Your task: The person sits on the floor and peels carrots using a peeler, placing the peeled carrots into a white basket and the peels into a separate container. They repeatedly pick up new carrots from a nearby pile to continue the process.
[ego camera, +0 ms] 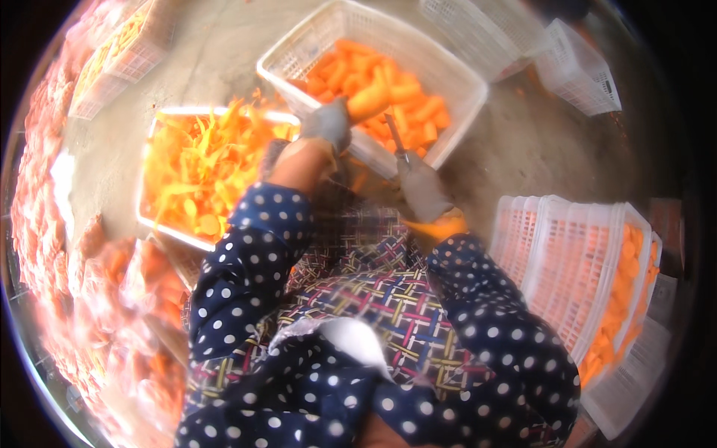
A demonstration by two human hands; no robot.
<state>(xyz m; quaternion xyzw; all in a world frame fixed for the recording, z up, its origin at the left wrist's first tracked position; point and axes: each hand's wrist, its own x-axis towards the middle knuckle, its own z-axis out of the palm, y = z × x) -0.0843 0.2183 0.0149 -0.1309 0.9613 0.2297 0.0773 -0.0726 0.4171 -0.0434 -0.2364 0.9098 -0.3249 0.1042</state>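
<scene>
My left hand (327, 126), in a grey glove, grips a thick orange carrot (369, 101) over the near side of a white plastic crate (456, 75). Peeled-looking carrot pieces (409, 95) lie heaped in that crate. In my gloved right hand (421, 185) is a narrow tool (394, 131), a knife or a peeler, blurred, its tip pointing up towards the carrot. To the left of my left hand, a white-rimmed container (141, 185) holds a pile of orange peelings (210, 151) with a few round carrot slices.
Stacked white crates (566, 269) with carrots stand at the right. More white crates stand at the upper right (580, 70) and upper left (131, 61). Clear plastic bags (134, 280) with orange contents lie at the lower left. The floor (526, 145) looks like concrete.
</scene>
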